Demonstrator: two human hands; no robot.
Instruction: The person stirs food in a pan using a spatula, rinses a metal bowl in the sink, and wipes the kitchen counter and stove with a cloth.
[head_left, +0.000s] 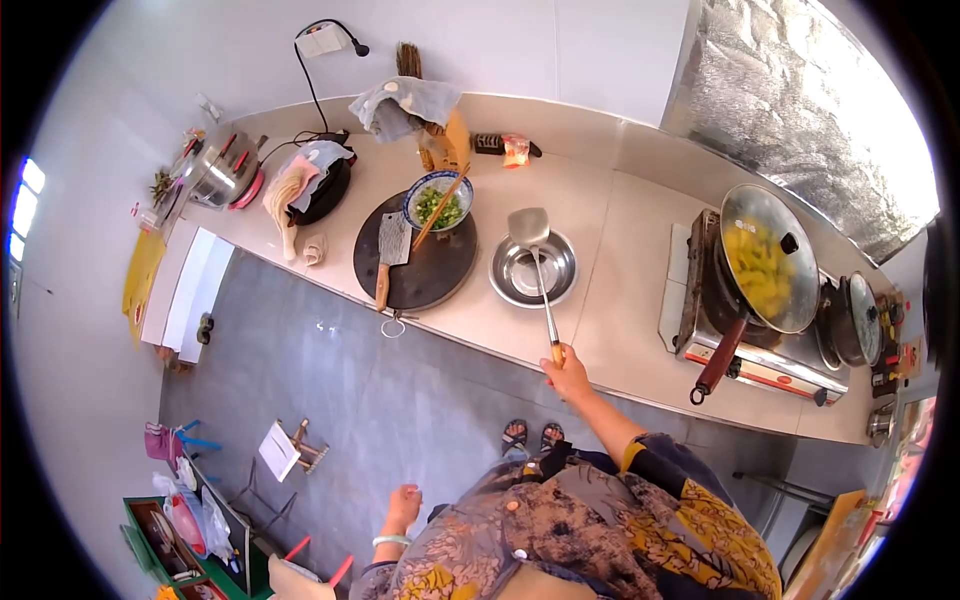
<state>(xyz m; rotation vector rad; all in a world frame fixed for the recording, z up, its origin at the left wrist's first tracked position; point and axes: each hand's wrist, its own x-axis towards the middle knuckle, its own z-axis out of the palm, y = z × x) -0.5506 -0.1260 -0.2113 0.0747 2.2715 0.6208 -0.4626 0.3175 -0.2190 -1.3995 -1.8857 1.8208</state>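
My right hand is closed around the wooden handle end of a metal wok spatula. The spatula's broad blade is over the far rim of a stainless steel bowl on the counter. Beside my body hangs my left hand, holding nothing, its fingers loosely bent. Left of the bowl lies a round dark chopping board, bearing a cleaver and a blue-patterned bowl of chopped greens with chopsticks across it.
At right, a glass lid covers a long-handled wok of yellow-green food on a gas stove. A smaller lidded pot sits beyond it. Cloths and a steel pot stand at left. A low stool is on the floor.
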